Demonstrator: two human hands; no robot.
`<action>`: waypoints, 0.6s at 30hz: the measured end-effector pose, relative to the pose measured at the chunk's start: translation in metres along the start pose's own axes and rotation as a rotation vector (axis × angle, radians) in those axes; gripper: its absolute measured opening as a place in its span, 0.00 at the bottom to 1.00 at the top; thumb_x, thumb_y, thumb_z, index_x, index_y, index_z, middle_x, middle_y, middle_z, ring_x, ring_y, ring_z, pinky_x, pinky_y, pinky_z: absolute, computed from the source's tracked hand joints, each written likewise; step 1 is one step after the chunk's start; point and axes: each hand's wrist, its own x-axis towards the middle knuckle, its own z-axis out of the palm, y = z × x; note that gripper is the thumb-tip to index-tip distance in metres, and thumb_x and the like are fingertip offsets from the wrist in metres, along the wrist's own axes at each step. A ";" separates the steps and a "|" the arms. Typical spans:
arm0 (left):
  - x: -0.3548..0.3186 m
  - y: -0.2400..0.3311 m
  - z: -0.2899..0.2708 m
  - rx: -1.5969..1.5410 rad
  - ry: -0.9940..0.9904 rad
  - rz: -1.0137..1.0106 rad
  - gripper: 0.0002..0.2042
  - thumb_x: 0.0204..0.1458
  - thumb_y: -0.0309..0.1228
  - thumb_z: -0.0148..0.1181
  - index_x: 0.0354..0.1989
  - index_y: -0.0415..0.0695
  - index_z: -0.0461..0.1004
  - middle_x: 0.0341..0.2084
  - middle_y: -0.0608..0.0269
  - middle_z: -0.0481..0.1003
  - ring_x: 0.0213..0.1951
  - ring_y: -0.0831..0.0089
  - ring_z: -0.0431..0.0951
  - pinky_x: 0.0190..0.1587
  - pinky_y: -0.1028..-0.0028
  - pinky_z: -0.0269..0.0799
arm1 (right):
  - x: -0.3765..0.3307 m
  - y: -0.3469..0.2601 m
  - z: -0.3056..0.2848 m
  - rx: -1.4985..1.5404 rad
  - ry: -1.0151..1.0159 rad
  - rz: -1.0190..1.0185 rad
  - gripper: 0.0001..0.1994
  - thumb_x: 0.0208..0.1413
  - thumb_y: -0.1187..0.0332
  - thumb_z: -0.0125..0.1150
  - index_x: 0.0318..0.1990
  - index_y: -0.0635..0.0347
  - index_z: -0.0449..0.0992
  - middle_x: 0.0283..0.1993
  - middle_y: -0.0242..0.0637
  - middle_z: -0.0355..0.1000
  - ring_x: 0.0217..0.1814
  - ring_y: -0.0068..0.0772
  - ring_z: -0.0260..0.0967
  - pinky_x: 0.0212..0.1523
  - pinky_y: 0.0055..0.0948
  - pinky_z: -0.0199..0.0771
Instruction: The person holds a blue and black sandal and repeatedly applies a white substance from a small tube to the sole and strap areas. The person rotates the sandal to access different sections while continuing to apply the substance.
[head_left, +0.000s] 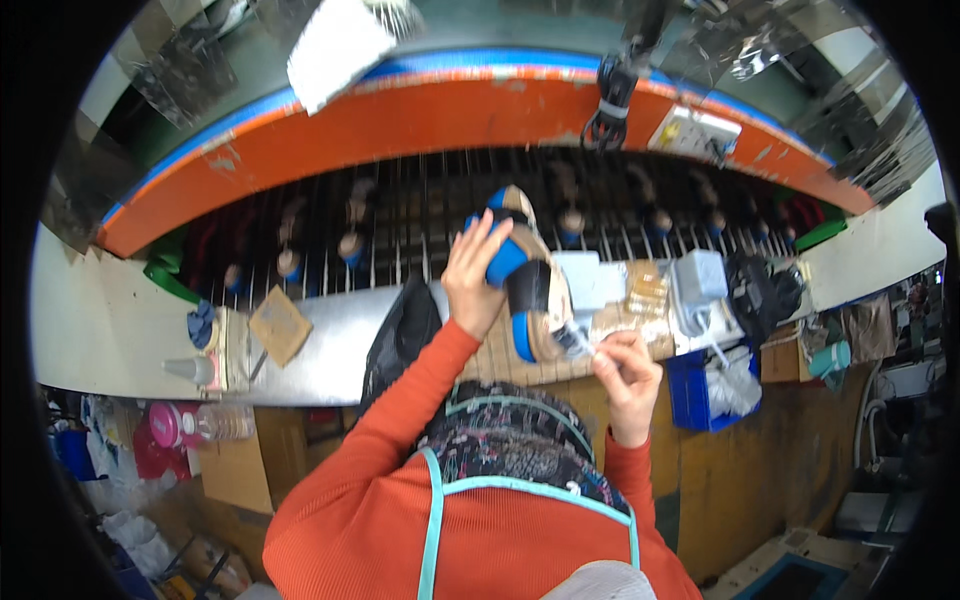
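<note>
A beige and black shoe [540,275] with bright blue parts lies over the work ledge in front of me. My left hand [474,272] grips its blue side with the fingers bent over it. My right hand [627,378] is closed in a pinch at the shoe's near end, on a thin pale stick-like thing [580,338] whose kind is too small to make out. Part of the held shoe, or a second one, shows beyond my left fingers; I cannot tell which. A patterned apron [520,435] covers my lap below the shoe.
Behind the ledge runs a rack of dark rods [400,220] carrying several shoes, under an orange beam [430,115]. Grey blocks [700,275] and a yellowish clear block [648,290] sit to the right, above a blue bin [690,390]. A brown square pad [280,326] lies left.
</note>
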 end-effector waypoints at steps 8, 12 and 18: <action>-0.009 -0.007 -0.001 0.093 -0.043 -0.004 0.32 0.32 0.23 0.72 0.53 0.54 0.76 0.56 0.52 0.71 0.57 0.51 0.71 0.61 0.56 0.63 | -0.015 0.002 0.006 -0.101 0.086 -0.035 0.07 0.49 0.77 0.67 0.37 0.67 0.81 0.36 0.35 0.69 0.39 0.25 0.67 0.41 0.21 0.68; -0.012 -0.010 0.001 0.161 -0.059 0.027 0.33 0.32 0.24 0.72 0.54 0.57 0.75 0.57 0.54 0.71 0.58 0.52 0.70 0.61 0.56 0.63 | -0.015 0.006 0.007 -0.170 0.112 -0.049 0.07 0.49 0.77 0.67 0.37 0.66 0.82 0.35 0.35 0.69 0.37 0.24 0.67 0.38 0.21 0.69; -0.013 -0.012 0.000 0.208 -0.066 0.049 0.33 0.33 0.23 0.71 0.54 0.59 0.75 0.58 0.56 0.70 0.59 0.53 0.70 0.62 0.55 0.62 | -0.011 0.007 0.010 -0.252 0.148 -0.078 0.07 0.49 0.76 0.68 0.37 0.64 0.82 0.34 0.32 0.68 0.33 0.21 0.64 0.33 0.21 0.65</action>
